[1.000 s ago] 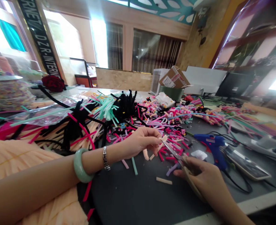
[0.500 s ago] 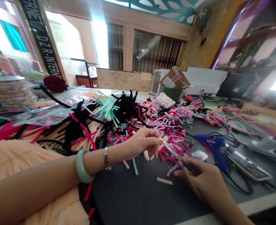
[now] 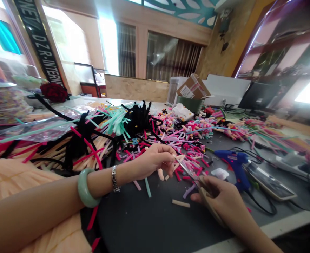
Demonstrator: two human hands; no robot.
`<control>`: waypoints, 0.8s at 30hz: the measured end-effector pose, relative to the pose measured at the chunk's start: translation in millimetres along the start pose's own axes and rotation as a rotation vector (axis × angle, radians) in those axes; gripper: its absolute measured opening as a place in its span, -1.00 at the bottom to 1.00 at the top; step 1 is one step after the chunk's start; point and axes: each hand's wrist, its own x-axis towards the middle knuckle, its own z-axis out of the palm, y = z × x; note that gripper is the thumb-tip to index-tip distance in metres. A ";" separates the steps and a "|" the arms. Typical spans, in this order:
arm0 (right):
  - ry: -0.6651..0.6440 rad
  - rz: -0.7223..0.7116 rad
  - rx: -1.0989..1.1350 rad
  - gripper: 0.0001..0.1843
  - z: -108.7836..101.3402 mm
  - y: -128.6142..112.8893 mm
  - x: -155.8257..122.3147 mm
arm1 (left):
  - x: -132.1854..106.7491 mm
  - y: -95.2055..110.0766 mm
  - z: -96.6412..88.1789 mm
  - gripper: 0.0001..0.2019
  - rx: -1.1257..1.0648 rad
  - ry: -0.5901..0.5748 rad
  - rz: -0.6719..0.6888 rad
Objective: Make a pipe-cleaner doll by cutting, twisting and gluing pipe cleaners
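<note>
My left hand (image 3: 155,160) is closed in a pinch on a short peach pipe-cleaner piece (image 3: 179,158), held just above the dark table (image 3: 149,225). My right hand (image 3: 222,198) grips a pair of scissors (image 3: 194,177) by the beige handles. The blades point up and left and meet the peach piece at my left fingertips. A jade bangle (image 3: 85,188) and a metal bracelet (image 3: 114,179) sit on my left wrist. Cut bits lie below the hands: a peach piece (image 3: 180,203), a teal piece (image 3: 147,187) and a lilac piece (image 3: 188,191).
A big heap of pink, black, teal and peach pipe cleaners (image 3: 118,130) covers the table behind my hands. A blue glue gun (image 3: 235,163) and a phone (image 3: 270,182) lie to the right with cables. Cardboard box (image 3: 193,88) and monitor (image 3: 257,96) stand at the back.
The view has shifted slightly, so everything sits a little lower and to the left. Both hands keep the same grip and pose on the peach piece and scissors.
</note>
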 end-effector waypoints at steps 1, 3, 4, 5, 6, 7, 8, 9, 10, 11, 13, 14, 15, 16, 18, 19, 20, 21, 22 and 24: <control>-0.005 -0.004 -0.003 -0.63 -0.1 0.2 0.2 | -0.1 0.4 0.4 -0.92 -0.006 0.007 -0.003; -0.019 -0.007 0.000 -0.66 -0.2 1.5 0.3 | -0.4 0.5 0.4 -0.94 -0.014 0.008 -0.003; -0.027 -0.005 0.004 -0.67 -0.1 2.5 0.2 | -0.5 0.3 0.1 -0.94 -0.017 0.003 -0.001; -0.035 -0.002 0.007 -0.67 0.0 3.3 0.1 | -0.7 0.0 -0.3 -0.95 -0.019 -0.006 0.003; -0.040 0.006 0.009 -0.67 0.2 3.9 0.0 | -0.7 -0.3 -0.7 -0.94 -0.021 -0.015 0.008; -0.045 0.015 0.009 -0.67 0.2 4.2 -0.2 | -0.8 -0.6 -1.2 -0.94 -0.023 -0.025 0.012; -0.045 0.024 0.009 -0.67 0.1 3.9 -0.4 | -0.8 -0.8 -1.6 -0.93 -0.025 -0.034 0.014; -0.040 0.030 0.007 -0.67 -0.2 3.3 -0.7 | -0.7 -0.9 -2.1 -0.92 -0.027 -0.042 0.017; -0.030 0.033 0.008 -0.66 -0.7 2.3 -1.0 | -0.5 -1.0 -2.5 -0.91 -0.030 -0.046 0.022; -0.015 0.032 0.010 -0.65 -1.4 1.1 -1.2 | -0.3 -1.0 -3.0 -0.90 -0.035 -0.048 0.028; 0.011 0.017 0.004 -0.60 -2.7 -1.2 -1.5 | 0.1 -1.2 -4.2 -0.91 -0.052 -0.045 0.046; 0.021 0.009 -0.005 -0.58 -3.2 -2.0 -1.5 | 0.3 -1.4 -4.8 -0.92 -0.062 -0.041 0.054; 0.028 0.002 -0.020 -0.57 -3.5 -2.5 -1.4 | 0.5 -1.7 -5.3 -0.94 -0.073 -0.038 0.059; 0.035 -0.008 -0.034 -0.57 -3.6 -2.7 -1.2 | 0.5 -1.9 -5.6 -0.95 -0.081 -0.037 0.060; 0.048 -0.029 -0.067 -0.58 -3.3 -2.8 -0.9 | 0.3 -2.1 -5.5 -0.94 -0.094 -0.040 0.053; 0.055 -0.039 -0.078 -0.58 -3.0 -2.8 -0.9 | 0.1 -2.0 -5.1 -0.93 -0.098 -0.043 0.045; 0.063 -0.048 -0.085 -0.59 -2.8 -2.9 -1.0 | -0.2 -1.7 -4.5 -0.91 -0.101 -0.046 0.037; 0.072 -0.053 -0.086 -0.61 -2.5 -3.1 -1.1 | -0.6 -1.4 -3.8 -0.90 -0.103 -0.048 0.030; 0.083 -0.055 -0.082 -0.62 -2.3 -3.3 -1.4 | -0.9 -1.1 -3.2 -0.89 -0.104 -0.049 0.025; 0.098 -0.058 -0.058 -0.64 -1.9 -3.5 -1.8 | -1.3 -0.8 -2.7 -0.90 -0.105 -0.049 0.020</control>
